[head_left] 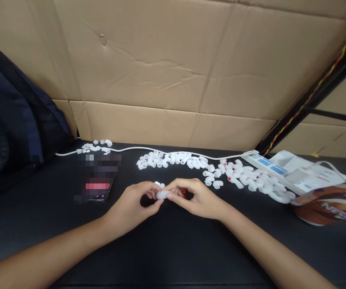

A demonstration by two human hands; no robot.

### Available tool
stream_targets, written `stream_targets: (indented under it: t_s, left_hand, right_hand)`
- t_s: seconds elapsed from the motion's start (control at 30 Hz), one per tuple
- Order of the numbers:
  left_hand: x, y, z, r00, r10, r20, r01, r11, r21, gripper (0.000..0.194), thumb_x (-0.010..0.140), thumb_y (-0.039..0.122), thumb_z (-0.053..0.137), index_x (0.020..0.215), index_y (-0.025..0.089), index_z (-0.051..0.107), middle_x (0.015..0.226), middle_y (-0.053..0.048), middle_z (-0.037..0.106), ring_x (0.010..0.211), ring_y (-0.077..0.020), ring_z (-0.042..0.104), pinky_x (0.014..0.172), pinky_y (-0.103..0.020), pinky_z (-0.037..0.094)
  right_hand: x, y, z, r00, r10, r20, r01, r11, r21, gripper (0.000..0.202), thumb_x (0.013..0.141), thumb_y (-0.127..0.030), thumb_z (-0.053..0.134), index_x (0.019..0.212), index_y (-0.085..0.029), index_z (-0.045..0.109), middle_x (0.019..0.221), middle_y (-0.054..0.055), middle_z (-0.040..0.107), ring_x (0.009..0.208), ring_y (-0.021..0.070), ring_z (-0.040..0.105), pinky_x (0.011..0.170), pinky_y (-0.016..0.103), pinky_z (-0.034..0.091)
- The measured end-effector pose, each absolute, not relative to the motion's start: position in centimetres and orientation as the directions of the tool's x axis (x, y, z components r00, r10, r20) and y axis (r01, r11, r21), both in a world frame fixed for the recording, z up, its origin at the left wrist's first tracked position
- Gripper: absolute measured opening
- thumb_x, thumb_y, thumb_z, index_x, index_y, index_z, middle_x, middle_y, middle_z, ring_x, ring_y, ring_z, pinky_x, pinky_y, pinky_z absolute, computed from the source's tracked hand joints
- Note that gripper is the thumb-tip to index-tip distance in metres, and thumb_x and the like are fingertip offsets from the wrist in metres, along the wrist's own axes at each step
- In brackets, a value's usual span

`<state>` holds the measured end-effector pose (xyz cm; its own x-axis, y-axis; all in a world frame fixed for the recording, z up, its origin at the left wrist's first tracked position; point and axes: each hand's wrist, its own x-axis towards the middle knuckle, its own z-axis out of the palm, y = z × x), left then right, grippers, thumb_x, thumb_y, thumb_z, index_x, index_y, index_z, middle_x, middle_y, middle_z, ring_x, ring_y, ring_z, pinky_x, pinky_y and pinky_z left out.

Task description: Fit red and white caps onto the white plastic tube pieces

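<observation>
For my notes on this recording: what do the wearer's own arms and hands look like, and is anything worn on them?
Both the left hand and the right hand are ungloved. The left forearm and right forearm are slim and bare, with no sleeve, watch, bracelet or marking visible. Some fingers are partly hidden, so rings can't be fully ruled out.
</observation>
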<state>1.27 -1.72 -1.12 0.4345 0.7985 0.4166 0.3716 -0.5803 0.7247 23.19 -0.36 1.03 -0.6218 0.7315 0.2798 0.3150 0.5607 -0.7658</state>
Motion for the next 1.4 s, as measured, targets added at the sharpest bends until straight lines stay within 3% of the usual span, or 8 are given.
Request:
stream_targets:
  t_s: [0.27, 0.4, 0.53, 0.8, 1.03, 1.17, 1.27, 1.4]
  left_hand:
    - [1.1, -1.7, -0.6, 0.420, 0.748, 0.513, 0.357, -0.656, 0.665, 0.014, 0.085, 0.015, 0.063, 0.098, 0.020, 0.065, 0.089, -0.002, 0.063, 0.079, -0.0119, 0.061, 0.073, -0.025, 0.053]
    - [1.1, -1.7, -0.3, 0.439, 0.700, 0.564, 0.322, -0.708, 0.628, 0.011, 0.086, 0.012, 0.061, 0.094, 0.019, 0.064, 0.092, -0.003, 0.061, 0.080, -0.0115, 0.060, 0.073, -0.025, 0.053]
    - [1.1, -1.9, 0.0, 0.442, 0.659, 0.608, 0.302, -0.748, 0.591, 0.018, 0.085, 0.008, 0.061, 0.099, 0.019, 0.064, 0.095, -0.004, 0.061, 0.085, -0.0126, 0.060, 0.077, -0.026, 0.054]
    - [1.1, -2.3, 0.3, 0.483, 0.597, 0.640, 0.243, -0.794, 0.557, 0.022, 0.088, 0.007, 0.056, 0.104, 0.020, 0.065, 0.104, -0.005, 0.064, 0.101, -0.0155, 0.061, 0.093, -0.031, 0.052]
    - [0.9, -2.3, 0.4, 0.422, 0.641, 0.641, 0.337, -0.767, 0.546, 0.020, 0.089, 0.013, 0.057, 0.107, 0.022, 0.061, 0.103, -0.006, 0.060, 0.097, -0.0171, 0.059, 0.086, -0.034, 0.052]
    - [0.8, -2.2, 0.5, 0.426, 0.764, 0.485, 0.419, -0.641, 0.643, 0.023, 0.092, 0.023, 0.057, 0.114, 0.022, 0.056, 0.098, -0.003, 0.059, 0.090, -0.0161, 0.057, 0.081, -0.031, 0.050]
    - [0.9, -2.1, 0.5, 0.511, 0.770, 0.382, 0.416, -0.610, 0.675, 0.016, 0.098, 0.026, 0.046, 0.097, 0.021, 0.061, 0.088, -0.001, 0.059, 0.084, -0.0145, 0.057, 0.080, -0.029, 0.048]
    - [0.9, -2.1, 0.0, 0.486, 0.736, 0.471, 0.392, -0.666, 0.635, 0.009, 0.094, 0.022, 0.053, 0.101, 0.022, 0.058, 0.094, -0.002, 0.058, 0.087, -0.0150, 0.057, 0.079, -0.028, 0.049]
  right_hand:
    - [22.6, -0.5, 1.0, -0.656, 0.741, 0.147, 0.135, 0.306, -0.943, 0.021, 0.092, -0.036, 0.058, 0.100, -0.018, 0.054, 0.078, 0.002, 0.066, 0.068, 0.0113, 0.060, 0.063, 0.027, 0.049]
    - [22.5, -0.4, 0.6, -0.676, 0.729, 0.104, 0.067, 0.202, -0.977, 0.021, 0.092, -0.037, 0.058, 0.095, -0.018, 0.051, 0.079, 0.003, 0.067, 0.063, 0.0091, 0.059, 0.057, 0.024, 0.046]
    - [22.5, 0.0, 0.4, -0.660, 0.743, 0.108, 0.042, 0.180, -0.983, 0.022, 0.091, -0.038, 0.059, 0.092, -0.018, 0.050, 0.080, 0.003, 0.068, 0.059, 0.0077, 0.057, 0.049, 0.020, 0.039]
    - [22.6, 0.2, 0.5, -0.607, 0.788, 0.102, 0.042, 0.161, -0.986, 0.024, 0.088, -0.036, 0.064, 0.087, -0.018, 0.049, 0.077, 0.001, 0.066, 0.058, 0.0071, 0.056, 0.049, 0.020, 0.040]
    - [22.5, 0.3, 0.5, -0.595, 0.794, 0.123, 0.035, 0.178, -0.983, 0.022, 0.091, -0.037, 0.060, 0.089, -0.018, 0.050, 0.078, 0.002, 0.066, 0.059, 0.0072, 0.057, 0.050, 0.020, 0.042]
    - [22.3, -0.1, 0.7, -0.615, 0.779, 0.121, 0.009, 0.161, -0.987, 0.021, 0.090, -0.037, 0.061, 0.091, -0.018, 0.051, 0.079, 0.002, 0.066, 0.061, 0.0082, 0.059, 0.057, 0.023, 0.049]
    - [22.3, -0.3, 0.7, -0.630, 0.766, 0.131, -0.012, 0.159, -0.987, 0.021, 0.090, -0.036, 0.062, 0.093, -0.018, 0.052, 0.081, 0.003, 0.066, 0.064, 0.0092, 0.061, 0.060, 0.025, 0.051]
    - [22.4, -0.2, 0.6, -0.635, 0.760, 0.143, -0.033, 0.158, -0.987, 0.019, 0.090, -0.034, 0.062, 0.093, -0.017, 0.052, 0.081, 0.003, 0.067, 0.062, 0.0091, 0.061, 0.060, 0.025, 0.051]
